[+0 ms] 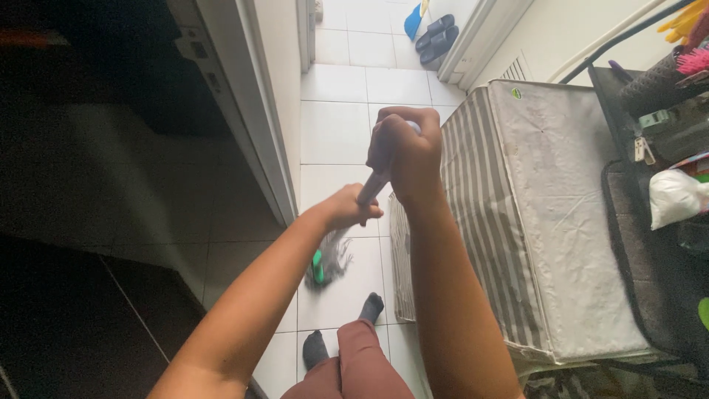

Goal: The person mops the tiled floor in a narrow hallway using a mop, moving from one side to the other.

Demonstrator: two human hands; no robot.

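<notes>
A single head-worn camera looks steeply down from the person's own eye level, close over both forearms (the only view here), facing forward along the white tiled floor point(336, 133) between a doorframe point(251, 125) and a striped fabric-covered box point(532, 214).

We see our own two bare, sleeveless forearms, rust-brown trousers point(354, 366) at six o'clock, and dark grey socks point(371, 305) below.

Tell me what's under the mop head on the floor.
White floor tiles lie around the grey mop head; the tile patch directly beneath its strands is covered, so nothing there shows.
</notes>
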